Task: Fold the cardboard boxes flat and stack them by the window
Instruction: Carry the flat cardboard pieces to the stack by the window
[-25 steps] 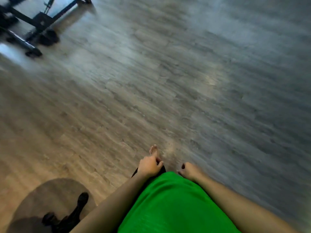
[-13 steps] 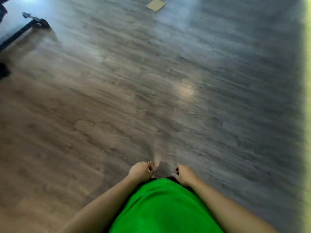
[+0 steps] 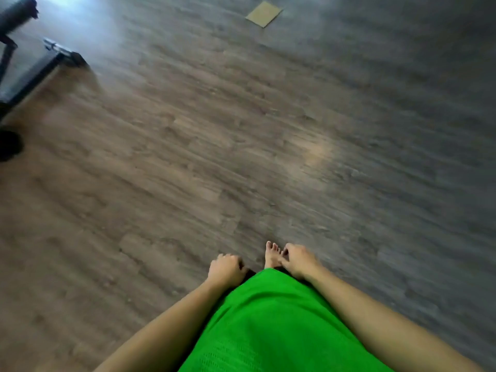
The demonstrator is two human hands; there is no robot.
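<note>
A flat square piece of tan cardboard (image 3: 263,14) lies on the grey-brown wood-plank floor (image 3: 188,146) at the far end of the view, well apart from the person. The left hand (image 3: 226,270) hangs at the hem of a bright green garment (image 3: 273,326), fingers curled, holding nothing. The right hand (image 3: 298,260) hangs likewise, fingers loosely curled, just beside a bare foot (image 3: 272,255). A black metal frame (image 3: 35,76) stands at the left edge.
</note>
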